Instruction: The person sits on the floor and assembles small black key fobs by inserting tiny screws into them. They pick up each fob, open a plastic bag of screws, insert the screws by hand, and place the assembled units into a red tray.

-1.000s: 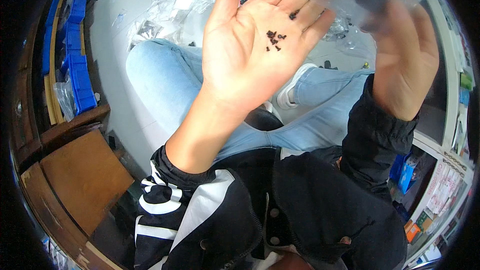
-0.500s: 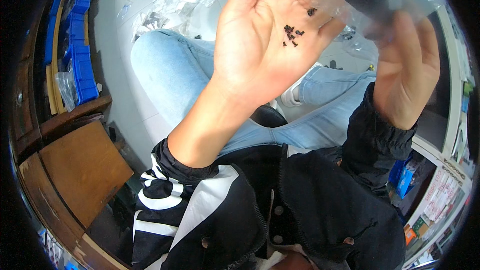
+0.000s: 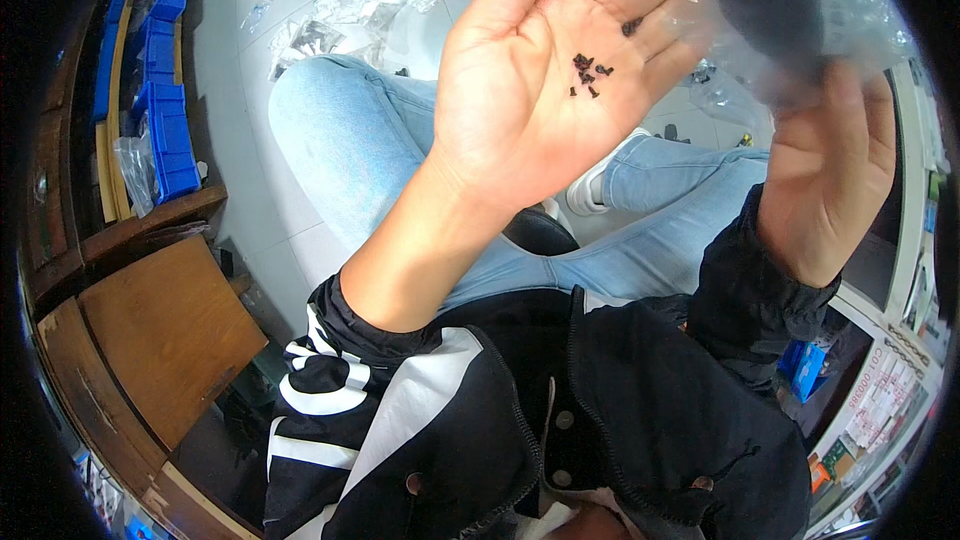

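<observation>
- The left hand [image 3: 545, 125] is held palm up, flat and spread wide, with nothing gripped.
- A small cluster of black screws [image 3: 585, 70] is carried loose on the left palm, toward the side away from the thumb.
- One more small black piece [image 3: 630, 28] is seen apart from the cluster, at the base of the fingers on the far side.
- The right hand [image 3: 830, 170] is raised to the right of the left hand, its fingers bent upward and closed on a clear plastic bag [image 3: 865, 0].
- A dark rounded shape [image 3: 775, 0] is seen in the bag, but it is too blurred to be identified.
- The left fingertips are partly overlapped by the bag; whether they are touched by it cannot be told.
- A black and white jacket [image 3: 680, 390] and light blue jeans [image 3: 340, 130] are worn; the legs are bent below the hands, and a white shoe [image 3: 585, 195] is shown between them.
- Clear plastic packets [image 3: 350, 15] are scattered over the grey tiled floor [image 3: 270, 155] at the far left.
- Blue bins [image 3: 172, 135] are lined up along the left, with a brown wooden board [image 3: 180, 330] placed nearer.
- A blue box [image 3: 803, 370] is stored at the near right.
</observation>
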{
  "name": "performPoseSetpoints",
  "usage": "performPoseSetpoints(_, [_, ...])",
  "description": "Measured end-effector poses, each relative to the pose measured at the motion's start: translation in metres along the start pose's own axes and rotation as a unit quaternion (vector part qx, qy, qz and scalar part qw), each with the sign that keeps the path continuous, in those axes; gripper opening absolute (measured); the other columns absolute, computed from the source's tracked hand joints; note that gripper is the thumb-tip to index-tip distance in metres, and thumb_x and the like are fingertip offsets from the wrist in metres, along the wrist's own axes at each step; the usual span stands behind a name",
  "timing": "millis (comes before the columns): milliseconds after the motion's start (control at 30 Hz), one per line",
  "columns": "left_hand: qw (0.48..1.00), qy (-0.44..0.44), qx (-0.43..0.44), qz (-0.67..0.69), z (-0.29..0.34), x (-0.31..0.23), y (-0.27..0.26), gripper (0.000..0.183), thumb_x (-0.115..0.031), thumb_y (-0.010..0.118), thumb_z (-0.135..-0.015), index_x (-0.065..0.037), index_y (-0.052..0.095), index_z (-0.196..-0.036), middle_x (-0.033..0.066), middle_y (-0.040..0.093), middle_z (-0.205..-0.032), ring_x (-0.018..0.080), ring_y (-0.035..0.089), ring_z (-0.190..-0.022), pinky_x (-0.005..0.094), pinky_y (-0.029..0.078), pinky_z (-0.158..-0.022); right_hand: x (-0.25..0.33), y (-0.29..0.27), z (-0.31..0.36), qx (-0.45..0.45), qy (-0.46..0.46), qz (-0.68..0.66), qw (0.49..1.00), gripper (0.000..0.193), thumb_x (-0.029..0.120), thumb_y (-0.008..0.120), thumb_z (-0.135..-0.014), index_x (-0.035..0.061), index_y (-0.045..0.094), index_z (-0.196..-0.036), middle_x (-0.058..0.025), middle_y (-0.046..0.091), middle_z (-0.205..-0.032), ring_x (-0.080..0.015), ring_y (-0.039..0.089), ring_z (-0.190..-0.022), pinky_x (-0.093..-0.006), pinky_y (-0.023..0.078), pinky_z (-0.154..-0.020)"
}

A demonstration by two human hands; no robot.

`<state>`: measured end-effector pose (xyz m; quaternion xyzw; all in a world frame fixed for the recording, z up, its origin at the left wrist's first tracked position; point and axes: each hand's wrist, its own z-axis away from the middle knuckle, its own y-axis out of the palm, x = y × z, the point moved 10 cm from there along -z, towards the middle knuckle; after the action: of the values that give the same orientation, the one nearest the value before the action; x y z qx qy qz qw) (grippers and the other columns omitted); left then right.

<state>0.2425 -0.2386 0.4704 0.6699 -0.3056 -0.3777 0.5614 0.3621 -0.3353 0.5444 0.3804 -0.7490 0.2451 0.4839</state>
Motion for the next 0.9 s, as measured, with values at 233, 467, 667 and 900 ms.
performPoseSetpoints(233, [1.0, -0.001, 0.002, -0.007, 0.002, -0.001, -0.001, 0.031, -0.028, 0.04, -0.092, -0.003, 0.048, -0.106, 0.0096, 0.056, -0.097, 0.0148, 0.053, -0.084, 0.0286, 0.043, -0.076, -0.014, 0.018, 0.004, 0.0, 0.018, -0.068, 0.998, 0.022, 0.008, 0.052, -0.085, 0.0024, 0.052, -0.107, -0.0109, 0.058, -0.102, -0.0204, 0.058, -0.09, -0.0348, 0.05, -0.074])
performPoseSetpoints(467, [1.0, -0.002, 0.0, -0.012, 0.001, 0.0, -0.002, 0.03, -0.028, 0.041, -0.092, -0.003, 0.048, -0.106, 0.0089, 0.056, -0.096, 0.0143, 0.053, -0.083, 0.028, 0.043, -0.075, -0.02, 0.022, 0.004, -0.013, 0.045, -0.065, 0.997, 0.025, 0.008, 0.054, -0.084, 0.0008, 0.052, -0.107, -0.011, 0.058, -0.1, -0.0202, 0.058, -0.088, -0.0345, 0.049, -0.073])
performPoseSetpoints(667, [1.0, -0.004, -0.001, -0.018, 0.001, 0.0, -0.002, 0.029, -0.028, 0.042, -0.091, -0.004, 0.049, -0.106, 0.0083, 0.056, -0.095, 0.0138, 0.053, -0.081, 0.0274, 0.043, -0.073, -0.023, 0.022, 0.002, -0.025, 0.038, -0.061, 0.997, 0.025, 0.009, 0.056, -0.083, 0.0009, 0.053, -0.107, -0.0098, 0.058, -0.099, -0.0191, 0.057, -0.087, -0.0322, 0.048, -0.073])
performPoseSetpoints(900, [1.0, -0.009, -0.005, -0.029, 0.0, 0.002, -0.003, 0.028, -0.027, 0.043, -0.091, -0.004, 0.049, -0.106, 0.0077, 0.056, -0.094, 0.0133, 0.053, -0.08, 0.0268, 0.043, -0.072, -0.022, 0.041, -0.01, -0.004, 0.045, -0.03, 0.999, 0.027, 0.014, 0.059, -0.082, 0.0019, 0.054, -0.106, -0.0073, 0.058, -0.098, -0.0146, 0.056, -0.084, -0.0265, 0.044, -0.07])
